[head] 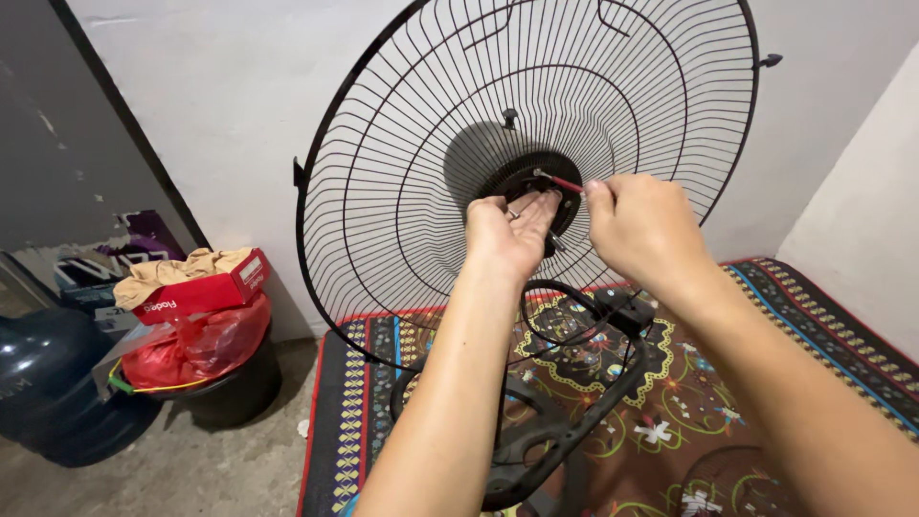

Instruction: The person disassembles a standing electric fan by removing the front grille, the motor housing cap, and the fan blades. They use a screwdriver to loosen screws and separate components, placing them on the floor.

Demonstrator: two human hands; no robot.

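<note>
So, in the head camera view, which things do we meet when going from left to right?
Blue water jug → black bin with red bag → red box → left hand → red-handled screwdriver → right hand, both hands at the fan guard's hub.

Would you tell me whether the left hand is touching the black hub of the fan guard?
Touching: the head view shows the left hand with fingertips pressed on the black hub.

Two bare forearms are seen, ending in the left hand (507,233) and the right hand (643,227) — no sleeves are worn within view. No rings, watch, bracelets or gloves are shown on wrists or fingers — nails are kept short.
</note>
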